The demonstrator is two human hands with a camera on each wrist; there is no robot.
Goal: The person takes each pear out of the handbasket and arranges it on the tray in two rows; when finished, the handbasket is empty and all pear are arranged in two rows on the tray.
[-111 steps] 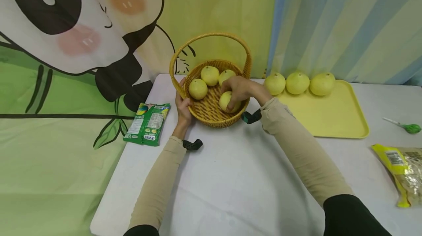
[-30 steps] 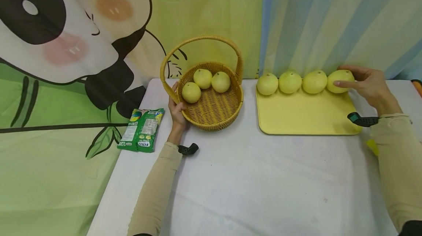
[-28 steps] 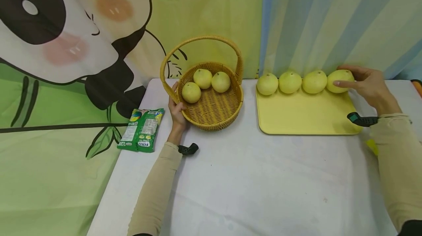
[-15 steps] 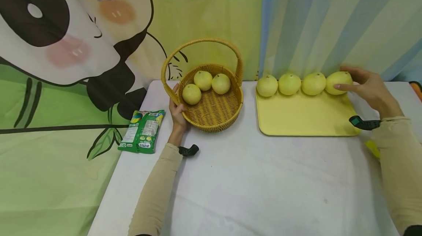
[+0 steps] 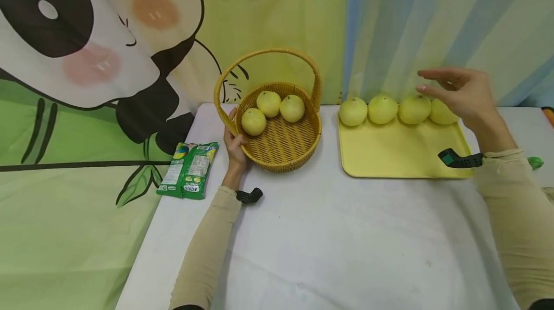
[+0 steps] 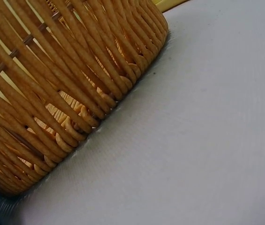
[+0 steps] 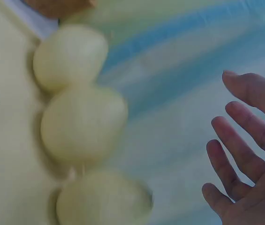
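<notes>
My left hand [image 5: 235, 149] grips the left rim of a wicker basket [image 5: 281, 149], its thumb over the edge. Three pale yellow pears [image 5: 253, 122] lie at the back and left of the basket's floor. The basket's woven side [image 6: 76, 70] fills much of the left wrist view. Along the back edge of a yellow tray [image 5: 402, 156] several more pears [image 5: 383, 109] sit in a row. My right hand [image 5: 469, 96] is raised over the row's right end, holding nothing, partly hiding the rightmost pear [image 5: 442, 113]. In the right wrist view its fingers [image 7: 240, 159] are spread apart from the pears.
A green snack packet [image 5: 188, 170] lies left of the basket on the white table [image 5: 329, 242]. A small green object [image 5: 535, 162] shows beyond the right sleeve, and an orange thing [image 5: 548, 115] sits at the far right edge. Printed curtains [image 5: 281, 7] hang close behind.
The right hand carried a pear from the basket to the row's right end on the tray, let go and rose up and leftward. The left hand stays on the basket.
</notes>
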